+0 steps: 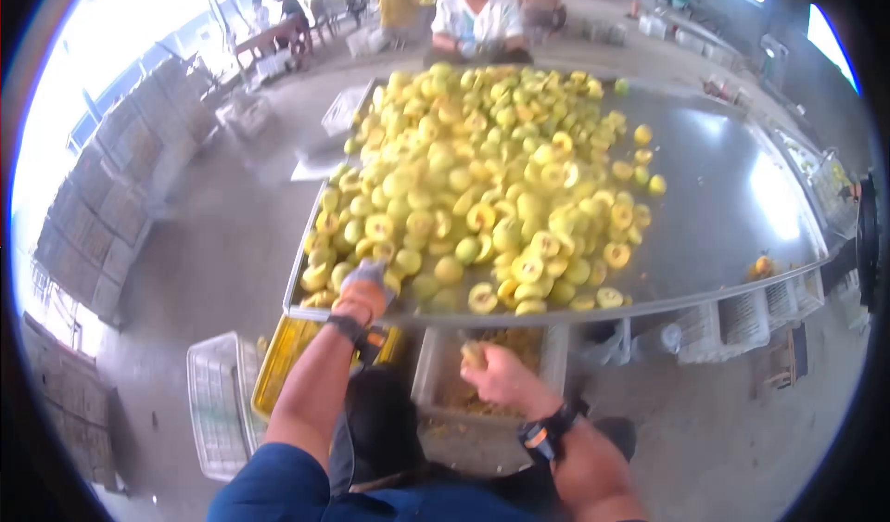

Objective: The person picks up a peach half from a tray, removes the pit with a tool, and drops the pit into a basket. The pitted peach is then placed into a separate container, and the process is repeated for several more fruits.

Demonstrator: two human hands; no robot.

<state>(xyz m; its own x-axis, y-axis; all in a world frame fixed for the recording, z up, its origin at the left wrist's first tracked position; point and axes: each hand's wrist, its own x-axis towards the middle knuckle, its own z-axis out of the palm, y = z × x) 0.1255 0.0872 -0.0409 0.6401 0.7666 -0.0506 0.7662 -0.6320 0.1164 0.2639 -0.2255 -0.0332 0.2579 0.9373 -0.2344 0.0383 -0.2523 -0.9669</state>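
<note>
Left hand point(367, 290) reaches into the halved fruit point(482, 188) heaped on the table point(705, 188), its grip unclear; right hand point(505, 380) closes on a small piece point(474, 355). No readable writing.

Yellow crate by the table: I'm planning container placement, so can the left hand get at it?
Probably yes: the left hand is over the table, so it must draw back past the near edge, but the yellow crate's left part looks uncovered.
</note>
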